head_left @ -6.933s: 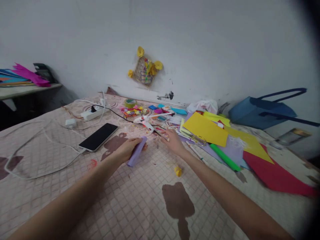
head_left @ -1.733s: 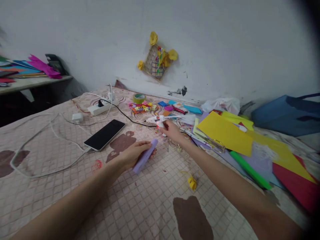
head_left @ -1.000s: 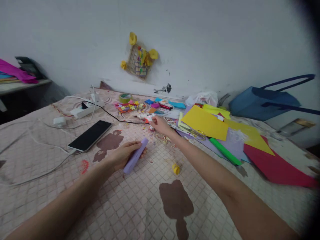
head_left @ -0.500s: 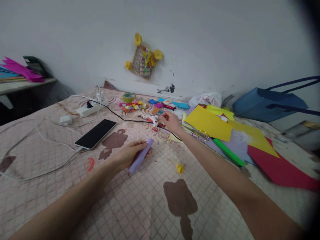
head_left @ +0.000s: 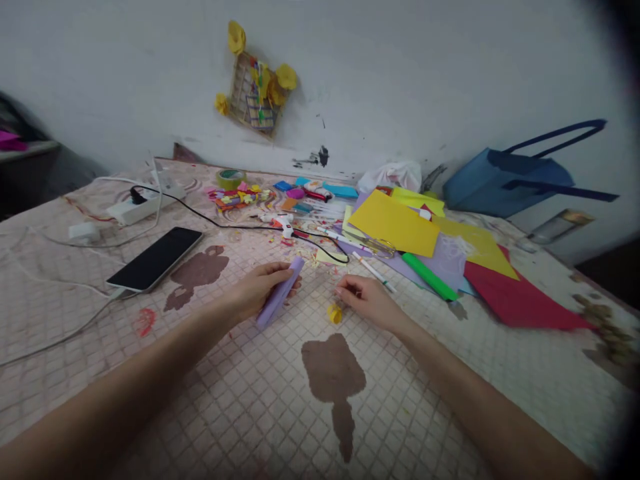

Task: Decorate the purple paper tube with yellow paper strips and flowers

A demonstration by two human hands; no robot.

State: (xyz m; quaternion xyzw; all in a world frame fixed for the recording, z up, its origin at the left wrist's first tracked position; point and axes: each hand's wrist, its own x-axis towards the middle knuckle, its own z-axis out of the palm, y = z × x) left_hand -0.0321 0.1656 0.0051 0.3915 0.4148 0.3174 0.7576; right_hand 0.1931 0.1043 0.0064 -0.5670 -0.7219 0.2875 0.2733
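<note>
A white wall rises behind a cloth-covered surface [head_left: 225,400] with a small tile print and brown stains. Using the lilac paper roll [head_left: 279,293] as the landmark, a wall craft with yellow paper flowers [head_left: 255,80] hangs far beyond it, and a blue tote bag [head_left: 505,177] sits far beyond and to the right. Large sheets of yellow and red paper [head_left: 515,300] lie in a loose pile to its right, with a white plastic bag [head_left: 390,177] beyond them. To its left are a black smartphone [head_left: 155,259] and, farther off, a white power strip [head_left: 137,205].

The left hand [head_left: 260,290] grips the lilac paper roll, fingers wrapped closely around it, and the roll's lower end slants toward the person. The right hand [head_left: 367,300] lies just right of the roll, its fingers [head_left: 347,287] curled into a narrow pinch with nothing visible between them. A small yellow paper piece [head_left: 334,313] sits on the cloth between the roll and the right hand, just beside those fingers. Beyond the roll are a white hot glue gun [head_left: 280,223], a roll of tape [head_left: 231,178], and small colored paper scraps.
</note>
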